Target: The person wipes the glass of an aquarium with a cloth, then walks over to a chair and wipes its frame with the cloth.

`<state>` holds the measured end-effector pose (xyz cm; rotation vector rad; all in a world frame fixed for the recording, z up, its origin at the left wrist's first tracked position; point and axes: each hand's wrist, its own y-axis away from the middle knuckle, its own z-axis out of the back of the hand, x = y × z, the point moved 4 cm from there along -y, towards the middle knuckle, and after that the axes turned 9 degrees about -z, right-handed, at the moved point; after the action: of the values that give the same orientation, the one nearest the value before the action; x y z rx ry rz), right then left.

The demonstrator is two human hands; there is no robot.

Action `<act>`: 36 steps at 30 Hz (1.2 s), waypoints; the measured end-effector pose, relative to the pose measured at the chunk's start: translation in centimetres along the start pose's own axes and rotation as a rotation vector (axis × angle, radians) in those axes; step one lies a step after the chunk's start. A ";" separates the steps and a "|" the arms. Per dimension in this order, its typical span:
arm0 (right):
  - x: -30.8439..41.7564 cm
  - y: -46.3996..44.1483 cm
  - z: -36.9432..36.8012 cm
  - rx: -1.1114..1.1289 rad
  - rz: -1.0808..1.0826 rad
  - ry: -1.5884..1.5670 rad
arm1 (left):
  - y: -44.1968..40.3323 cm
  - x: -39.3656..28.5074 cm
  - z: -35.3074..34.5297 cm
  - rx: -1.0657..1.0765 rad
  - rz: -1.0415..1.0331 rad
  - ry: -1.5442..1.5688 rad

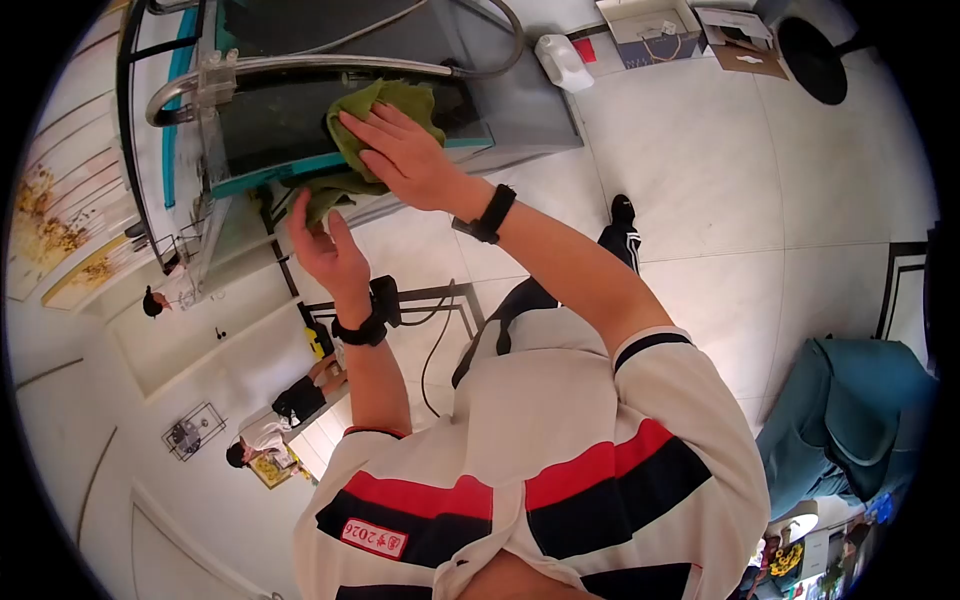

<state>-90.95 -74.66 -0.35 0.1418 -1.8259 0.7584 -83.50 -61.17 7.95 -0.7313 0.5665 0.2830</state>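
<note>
Cloth of crumpled olive-green fabric [352, 106] lies under R hand [412, 165], fingers flat, slightly spread. L hand [330, 255]: fingers apart by lower fold; can't tell if pinching. Risk: loose folds could snag on curved shiny metal tube [380, 66] nr R fingertips, or slip off teal-edged glass panel [265, 130] w/ 1-sided pressure.

Right hand [405, 160]: metal pipe [340, 65] crosses just beyond the fingertips, bars a straight reach forward; clear clamp [216, 80] on it, forward and left of both hands. Under the palm, green cloth [385, 100] fills the way to the tank's turquoise edge [245, 183]. Left hand [330, 255]: same edge just ahead. Open gap between the forearms, dark cable [430, 360] showing through it. Widest passage rightward of right hand, over pale floor [690, 160]; white jug [563, 62] stands forward there.
</note>
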 end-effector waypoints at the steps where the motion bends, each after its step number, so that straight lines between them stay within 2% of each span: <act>1: -1.2 0.4 0.1 0.026 -0.037 0.029 | -0.3 -0.4 -0.4 0.036 -0.034 -0.035; 3: -4.3 1.7 0.6 0.023 -0.145 0.071 | -0.5 -1.4 -1.2 0.111 -0.094 -0.111; 5: -8.5 4.0 1.1 -0.037 -0.281 0.109 | -0.6 -1.4 -1.1 0.109 -0.067 -0.127; 9: -13.2 7.3 2.6 -0.109 -0.398 0.124 | -0.6 -0.9 -0.7 0.124 -0.051 -0.194; 11: -14.6 7.9 2.9 -0.075 -0.487 0.107 | -0.8 -1.3 -0.8 0.131 -0.087 -0.218; 14: -13.1 7.2 3.1 -0.060 -0.493 0.207 | -1.0 -1.9 -0.9 0.122 -0.091 -0.290; 17: -10.7 6.1 2.5 -0.006 -0.411 0.167 | -0.9 -1.2 -0.4 0.009 -0.142 -0.250; 20: -6.9 4.6 1.0 -0.039 -0.201 0.164 | -1.0 -1.9 0.4 -0.113 -0.203 -0.211; 24: 0.0 0.8 -0.5 0.016 -0.035 0.080 | -2.3 -3.6 1.9 -0.203 -0.283 -0.212; 30: 7.1 -4.3 -2.7 0.029 0.275 0.091 | -3.0 -2.1 4.7 -0.172 -0.180 -0.241; 33: 8.0 -5.7 -3.2 0.053 0.324 0.136 | -3.0 -1.5 5.1 -0.141 -0.210 -0.399; 36: 7.1 -5.4 -3.2 0.071 0.322 0.142 | -3.6 -1.5 5.1 -0.155 -0.273 -0.408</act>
<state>-88.70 -75.31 8.85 -0.1608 -1.7062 1.0320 -81.22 -60.23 13.91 -0.8628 0.0560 0.2148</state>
